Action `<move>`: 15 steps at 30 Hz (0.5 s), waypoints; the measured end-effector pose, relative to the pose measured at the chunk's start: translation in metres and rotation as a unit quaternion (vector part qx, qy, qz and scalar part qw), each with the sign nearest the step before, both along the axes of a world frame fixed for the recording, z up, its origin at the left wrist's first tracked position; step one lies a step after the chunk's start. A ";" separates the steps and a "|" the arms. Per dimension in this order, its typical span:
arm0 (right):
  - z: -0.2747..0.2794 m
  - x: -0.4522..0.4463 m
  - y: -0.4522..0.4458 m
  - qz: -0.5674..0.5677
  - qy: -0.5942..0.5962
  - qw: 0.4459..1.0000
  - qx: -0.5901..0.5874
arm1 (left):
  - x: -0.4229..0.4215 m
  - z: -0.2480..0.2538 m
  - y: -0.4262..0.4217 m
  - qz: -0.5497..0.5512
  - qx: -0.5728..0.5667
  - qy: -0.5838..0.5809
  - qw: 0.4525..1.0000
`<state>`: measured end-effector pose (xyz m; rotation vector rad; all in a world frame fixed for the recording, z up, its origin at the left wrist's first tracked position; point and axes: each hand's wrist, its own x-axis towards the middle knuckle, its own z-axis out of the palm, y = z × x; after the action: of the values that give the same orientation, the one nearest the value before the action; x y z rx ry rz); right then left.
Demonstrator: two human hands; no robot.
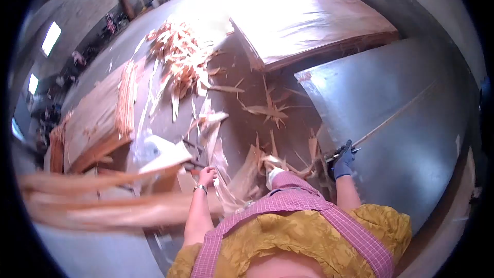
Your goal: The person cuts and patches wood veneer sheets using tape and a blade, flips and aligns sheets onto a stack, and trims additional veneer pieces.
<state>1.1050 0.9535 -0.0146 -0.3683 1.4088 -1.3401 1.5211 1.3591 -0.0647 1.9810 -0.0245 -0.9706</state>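
My bare left hand [207, 176], with a watch on the wrist, is at the right ends of long wood veneer strips [128, 203] that are blurred by motion. Its fingers look loosely apart; I see nothing clearly gripped in them. My right hand [343, 160], in a blue-grey glove, is closed around a long thin stick [393, 116]. The stick slants up and right over a smooth grey metal sheet [401, 92]. A dark part shows at the hand's left side, too small to name. Torn veneer pieces [252, 172] lie in front of my body.
A pile of veneer scraps [180, 56] lies on the floor ahead. A large veneer stack [314, 25] stands at back right, another veneer stack [98, 116] at left. Beside the left stack is crumpled clear plastic [146, 149]. Loose strips [267, 108] litter the floor between.
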 end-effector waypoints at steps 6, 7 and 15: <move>-0.079 0.195 -0.112 -0.046 0.133 0.990 0.001 | 0.189 -0.032 -0.118 -0.093 -0.045 -0.114 0.988; -0.087 0.229 -0.131 -0.040 0.138 0.989 0.041 | 0.201 -0.037 -0.123 -0.060 -0.022 -0.057 0.996; -0.017 0.448 -0.251 0.041 0.049 0.998 0.007 | 0.357 -0.056 -0.140 -0.307 0.185 -0.014 0.933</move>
<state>1.5527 0.7023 -0.0313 -0.4831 1.4681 -1.2583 1.8779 1.2188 -0.1211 2.3946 -0.5436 -1.4217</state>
